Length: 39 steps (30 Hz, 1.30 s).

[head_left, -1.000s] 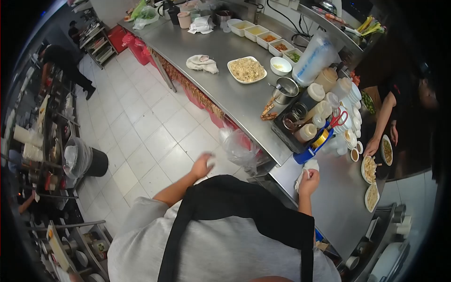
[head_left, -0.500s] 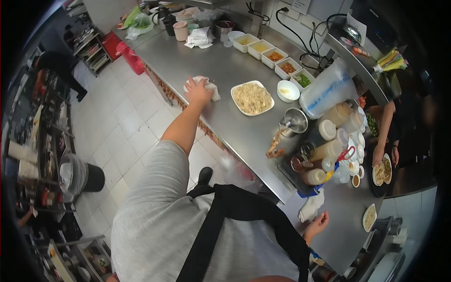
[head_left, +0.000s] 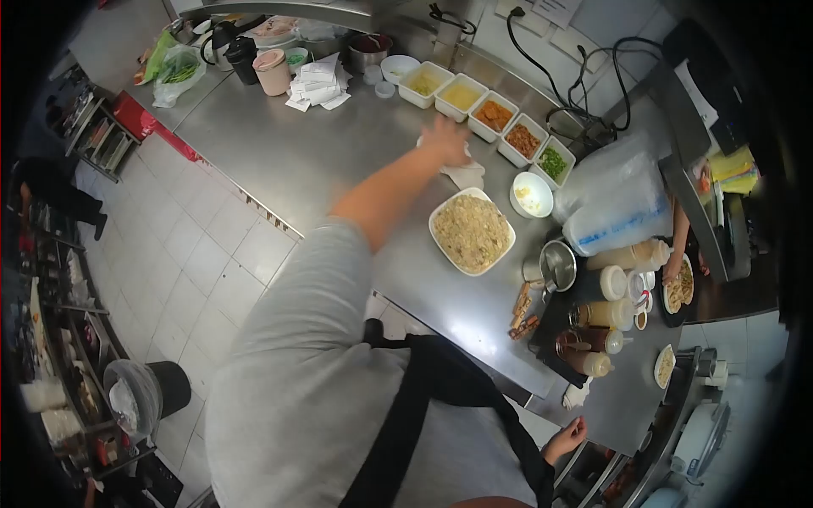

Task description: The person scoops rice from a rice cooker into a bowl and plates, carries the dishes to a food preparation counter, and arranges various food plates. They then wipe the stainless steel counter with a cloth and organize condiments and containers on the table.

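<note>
My left hand (head_left: 444, 142) reaches out over the steel counter (head_left: 279, 144) and presses on a white cloth (head_left: 465, 173), its fingers spread and a little blurred. Just below the cloth sits a square white dish of fried rice (head_left: 472, 231). The row of white tubs with toppings (head_left: 492, 115) lies right behind my fingers. My right hand (head_left: 567, 438) is low beside the counter's near edge, fingers loosely curled and touching nothing. A second white cloth (head_left: 578, 393) rests on the counter a little above it.
A white bowl (head_left: 532, 195), a metal pot (head_left: 558, 265) and sauce bottles (head_left: 605, 314) stand to the right. Papers (head_left: 319, 83) and a pink container (head_left: 272, 72) are at the back left. Another person's hand (head_left: 671, 269) is at a plate on the right. A bin (head_left: 169, 387) stands on the floor.
My left hand has carried the cloth from the counter's front edge to the back, near the tubs. My right hand has let go of the other cloth. The view has shifted left.
</note>
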Available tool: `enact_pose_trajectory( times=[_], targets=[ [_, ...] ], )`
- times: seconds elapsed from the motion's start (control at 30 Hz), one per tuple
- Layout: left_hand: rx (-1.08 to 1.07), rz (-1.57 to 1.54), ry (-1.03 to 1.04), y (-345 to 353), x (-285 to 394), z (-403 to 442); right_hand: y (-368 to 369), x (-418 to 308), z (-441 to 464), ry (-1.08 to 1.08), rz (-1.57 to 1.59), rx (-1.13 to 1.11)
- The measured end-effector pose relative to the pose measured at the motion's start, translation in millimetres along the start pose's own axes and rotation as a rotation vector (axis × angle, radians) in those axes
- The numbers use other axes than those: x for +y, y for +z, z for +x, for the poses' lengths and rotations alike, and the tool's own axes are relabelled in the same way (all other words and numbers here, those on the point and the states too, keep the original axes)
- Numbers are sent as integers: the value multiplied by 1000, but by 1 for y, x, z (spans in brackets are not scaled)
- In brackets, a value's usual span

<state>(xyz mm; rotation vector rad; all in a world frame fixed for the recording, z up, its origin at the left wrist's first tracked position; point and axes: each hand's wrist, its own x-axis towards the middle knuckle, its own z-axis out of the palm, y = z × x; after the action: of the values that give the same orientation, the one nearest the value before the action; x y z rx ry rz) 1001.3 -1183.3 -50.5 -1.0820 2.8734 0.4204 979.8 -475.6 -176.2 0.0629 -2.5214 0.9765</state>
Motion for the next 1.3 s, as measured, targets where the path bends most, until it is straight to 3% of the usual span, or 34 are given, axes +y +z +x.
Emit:
enact_pose_trajectory(
  times=[0.1,0.17,0.2,0.37,0.43,0.47,0.5,0.53,0.57,0.63,0.67,0.73,0.77,0.8,0.83,0.9,0.93,1.0,1.1,1.17,1.23,1.27,1.3],
  targets=[
    [-103,1,215,63,-20,31,-1,-14,-12,88,93,-3],
    [-18,-1,260,78,-30,28,-10,-40,-22,232,120,-11],
    [13,1,279,87,-36,16,-11,-15,-17,172,41,-10],
    [150,8,298,74,-127,-126,-18,25,-14,21,-166,152],
    [125,7,241,63,-182,-200,-29,37,-19,215,-319,314],
    [285,28,210,72,-216,-232,-35,46,-22,305,-350,390],
    [433,-90,323,81,-263,-255,-37,56,-28,343,-467,504],
    [429,-150,77,70,-285,-290,-36,63,-32,545,-572,591],
    [421,-212,-167,60,-296,-325,-32,64,-38,603,-501,728],
    [389,-490,-487,42,-308,-362,-27,71,-48,698,-533,770],
    [601,-255,-232,48,-324,-366,-25,74,-51,727,-541,755],
    [655,-854,-120,7,-256,-350,-22,77,-59,767,-558,698],
    [616,-814,-31,1,-233,-339,-21,84,-64,782,-563,660],
    [508,-436,189,-10,-213,-330,-18,92,-68,794,-565,625],
    [370,-393,368,-23,-183,-317,-13,99,-71,802,-560,588],
    [165,-346,468,7,-144,-294,-4,116,-76,803,-533,520],
    [31,-238,414,23,-118,-285,1,124,-81,803,-508,489],
    [3,-116,354,95,-87,-256,8,143,-87,792,-444,440],
    [134,-42,436,98,-70,-236,4,126,-104,750,-335,456],
    [95,28,438,85,-88,-207,-7,137,-117,622,-343,640],
    [209,213,370,78,-132,-166,-37,129,-115,765,-189,791],
    [234,250,328,64,-161,-151,-56,91,-107,641,-349,851],
    [339,237,293,56,-197,-140,-75,45,-87,726,-153,872]
  ],
)
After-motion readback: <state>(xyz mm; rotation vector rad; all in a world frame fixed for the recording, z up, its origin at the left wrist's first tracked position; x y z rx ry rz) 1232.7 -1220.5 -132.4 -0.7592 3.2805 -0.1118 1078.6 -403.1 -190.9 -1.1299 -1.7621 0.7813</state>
